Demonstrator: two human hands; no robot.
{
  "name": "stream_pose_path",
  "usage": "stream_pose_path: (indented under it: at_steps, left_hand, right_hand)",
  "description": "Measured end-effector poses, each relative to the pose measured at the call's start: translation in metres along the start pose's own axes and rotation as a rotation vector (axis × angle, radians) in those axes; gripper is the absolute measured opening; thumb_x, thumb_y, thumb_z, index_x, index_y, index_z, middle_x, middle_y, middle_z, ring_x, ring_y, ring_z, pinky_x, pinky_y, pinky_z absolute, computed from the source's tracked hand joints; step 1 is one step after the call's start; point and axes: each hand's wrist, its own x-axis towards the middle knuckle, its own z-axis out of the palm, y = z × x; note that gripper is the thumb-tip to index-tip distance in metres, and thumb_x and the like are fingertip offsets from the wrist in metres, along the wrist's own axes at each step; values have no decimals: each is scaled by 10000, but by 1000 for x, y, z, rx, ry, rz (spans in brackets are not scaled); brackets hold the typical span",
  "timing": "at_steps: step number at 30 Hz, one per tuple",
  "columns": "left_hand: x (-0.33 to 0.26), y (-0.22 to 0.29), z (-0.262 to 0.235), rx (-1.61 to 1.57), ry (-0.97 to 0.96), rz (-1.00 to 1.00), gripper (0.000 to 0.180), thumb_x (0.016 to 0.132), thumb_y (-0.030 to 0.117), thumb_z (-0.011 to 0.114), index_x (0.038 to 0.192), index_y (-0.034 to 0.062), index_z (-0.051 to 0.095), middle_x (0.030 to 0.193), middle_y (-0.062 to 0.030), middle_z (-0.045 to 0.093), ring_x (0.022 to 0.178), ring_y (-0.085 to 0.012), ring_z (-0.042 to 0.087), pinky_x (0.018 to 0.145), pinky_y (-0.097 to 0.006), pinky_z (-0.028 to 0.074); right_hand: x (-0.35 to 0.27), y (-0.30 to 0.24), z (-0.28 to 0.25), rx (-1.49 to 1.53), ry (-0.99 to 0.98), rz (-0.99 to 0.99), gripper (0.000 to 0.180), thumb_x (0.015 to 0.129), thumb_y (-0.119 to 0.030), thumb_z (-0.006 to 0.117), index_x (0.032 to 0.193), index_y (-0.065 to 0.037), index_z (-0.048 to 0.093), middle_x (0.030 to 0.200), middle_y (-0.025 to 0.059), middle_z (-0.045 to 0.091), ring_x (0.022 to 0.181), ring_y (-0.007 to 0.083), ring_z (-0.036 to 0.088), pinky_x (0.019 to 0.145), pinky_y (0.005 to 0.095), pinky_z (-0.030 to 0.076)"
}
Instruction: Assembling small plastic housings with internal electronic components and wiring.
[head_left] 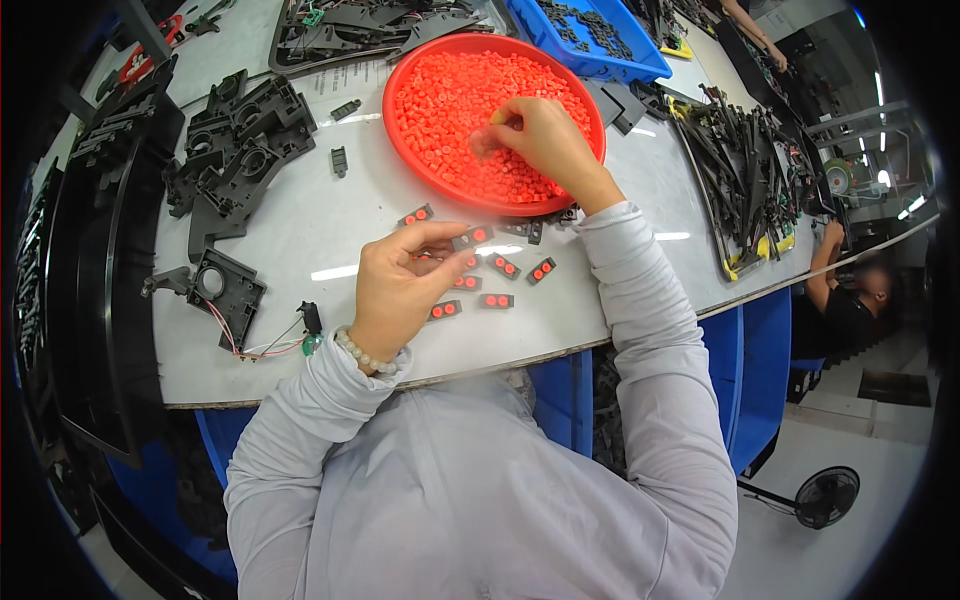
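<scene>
The person wears a light grey top (480, 500) and sits at a white table (310, 230). A bead bracelet (365, 352) is on the left wrist. The left hand (400, 285) rests over the table and pinches a small black piece (474, 237) with 1 red dot showing, held between thumb and fingers. Just beside that hand lie more small black pieces with 2 red dots (497, 300) each, spread out flat on the table. To the left sits a black part with wires (225, 290), and further left a pile of black plastic parts (240, 145).

Further away, the right hand (540, 140) is down inside a round red bowl (420, 160). The bowl is full of tiny red bits (440, 100). The fingers of the right hand are bent close together and pinch at the red bits, but the bit itself is too blurry to see.

Behind the bowl is a blue bin (640, 62) with dark parts in it. Far right, a heap of black strips (750, 170) lies on the table
</scene>
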Motion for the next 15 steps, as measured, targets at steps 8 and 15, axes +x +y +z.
stream_pose_path:
  at_steps: [8,15]
  left_hand:
    - [1,-6,0,-11,-4,-4,254,797,-71,604,1051,-64,590,904,-113,637,789,-162,650,694,-265,570]
    - [-1,-3,2,-141,-62,-63,245,821,-56,578,1065,-73,579,952,-124,641,849,-162,639,747,-272,560]
  right_hand:
    - [-73,-60,-20,622,-190,43,131,774,-110,688,832,-2,640,733,30,632,713,110,596,636,257,467]
    - [-93,-67,-7,505,-95,-163,104,758,-66,691,815,-29,613,708,13,563,666,87,497,593,246,422]
